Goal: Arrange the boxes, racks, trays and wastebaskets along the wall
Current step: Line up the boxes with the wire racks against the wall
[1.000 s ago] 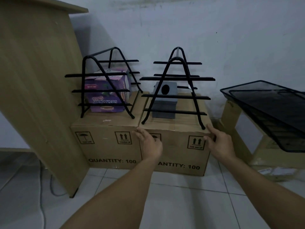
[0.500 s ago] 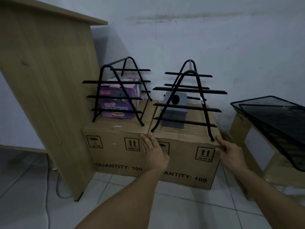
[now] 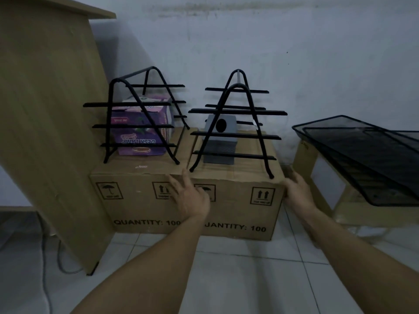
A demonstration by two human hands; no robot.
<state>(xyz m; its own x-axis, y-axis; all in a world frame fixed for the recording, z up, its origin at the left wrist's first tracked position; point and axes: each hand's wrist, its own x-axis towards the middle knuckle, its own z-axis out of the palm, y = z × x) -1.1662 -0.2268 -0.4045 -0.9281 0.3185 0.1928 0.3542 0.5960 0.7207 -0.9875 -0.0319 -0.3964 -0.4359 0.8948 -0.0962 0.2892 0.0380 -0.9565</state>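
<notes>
Two cardboard boxes stand side by side against the wall, a left box [image 3: 133, 200] and a right box [image 3: 235, 207]. A black wire rack [image 3: 140, 114] stands on the left box over a purple desk lamp carton [image 3: 141, 130]. Another black wire rack [image 3: 235, 123] stands on the right box over a small grey box [image 3: 221, 139]. My left hand [image 3: 191, 196] lies flat on the front of the right box near the seam, fingers spread. My right hand [image 3: 298, 196] rests on that box's right front corner, fingers apart.
A tall wooden cabinet [image 3: 45, 123] stands left of the boxes, with cables [image 3: 45, 257] on the floor beside it. At right, stacked black mesh trays [image 3: 371, 159] lie tilted on a low wooden stand [image 3: 317, 177]. White floor tiles [image 3: 238, 279] lie in front.
The view has shifted left and closer, so the boxes sit further right. Both hands have stayed on the right box's front, the right one settling onto its right corner.
</notes>
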